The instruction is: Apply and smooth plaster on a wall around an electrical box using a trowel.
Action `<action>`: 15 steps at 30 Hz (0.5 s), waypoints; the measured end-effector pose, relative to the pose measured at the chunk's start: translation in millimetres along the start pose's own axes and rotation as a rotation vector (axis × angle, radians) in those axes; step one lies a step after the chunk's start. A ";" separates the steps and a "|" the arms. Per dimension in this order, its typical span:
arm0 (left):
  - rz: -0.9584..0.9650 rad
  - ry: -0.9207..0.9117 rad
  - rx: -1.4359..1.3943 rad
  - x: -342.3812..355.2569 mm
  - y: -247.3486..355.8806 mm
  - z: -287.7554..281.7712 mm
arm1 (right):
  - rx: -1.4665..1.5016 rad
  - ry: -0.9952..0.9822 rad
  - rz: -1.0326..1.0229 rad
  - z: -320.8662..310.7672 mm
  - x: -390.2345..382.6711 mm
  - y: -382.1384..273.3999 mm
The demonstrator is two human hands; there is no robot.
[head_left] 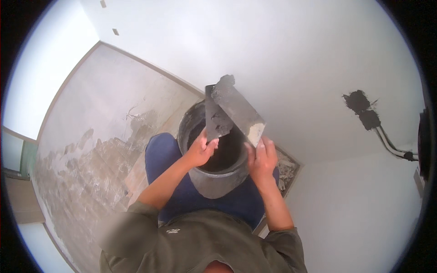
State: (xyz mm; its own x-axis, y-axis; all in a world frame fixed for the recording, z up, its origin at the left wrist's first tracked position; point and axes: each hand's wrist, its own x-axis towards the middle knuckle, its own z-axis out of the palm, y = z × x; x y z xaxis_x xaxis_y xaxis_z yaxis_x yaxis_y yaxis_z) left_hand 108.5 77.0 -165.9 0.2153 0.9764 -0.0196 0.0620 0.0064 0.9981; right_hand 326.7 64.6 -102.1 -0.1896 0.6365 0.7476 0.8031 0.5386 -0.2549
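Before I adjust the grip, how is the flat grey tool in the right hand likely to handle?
The flat grey tool is probably stiff, since its long edges look straight. It may feel heavy at the far end, where a dark clump sits away from the right hand. That clump could shed bits if jolted; its edge looks ragged.

Bright, diffuse light whitens the walls [309, 54] while straight edges bow
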 end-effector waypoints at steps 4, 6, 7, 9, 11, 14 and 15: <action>-0.124 -0.311 -0.351 14.4 -3.7 7.2 | -0.053 0.078 0.018 -12.3 -1.0 6.7; -0.295 -0.240 -0.467 15.9 4.9 12.8 | -0.099 0.084 0.042 -19.7 -8.4 21.2; -0.273 -0.296 -0.624 15.7 3.9 6.3 | -0.100 0.095 0.049 -22.1 -11.3 27.2; -0.280 -0.181 -0.554 8.8 11.4 -0.9 | -0.090 0.159 0.055 -43.3 -5.8 28.5; -0.208 -0.150 -0.563 5.1 18.7 0.1 | -0.185 0.200 0.080 -72.9 -17.2 45.9; -0.185 -0.223 -0.638 8.3 14.9 8.2 | -0.578 0.233 0.178 -128.1 -46.3 65.6; -0.186 -0.218 -0.667 9.0 13.3 9.8 | -0.684 0.227 0.206 -148.6 -52.3 72.6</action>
State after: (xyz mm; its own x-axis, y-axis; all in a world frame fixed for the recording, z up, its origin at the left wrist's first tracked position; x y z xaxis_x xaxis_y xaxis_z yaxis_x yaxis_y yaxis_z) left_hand 120.8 83.7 -153.4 0.4530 0.8813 -0.1343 -0.4764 0.3666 0.7991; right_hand 478.8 -11.6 -68.6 0.0641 0.5176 0.8532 0.9958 -0.0898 -0.0204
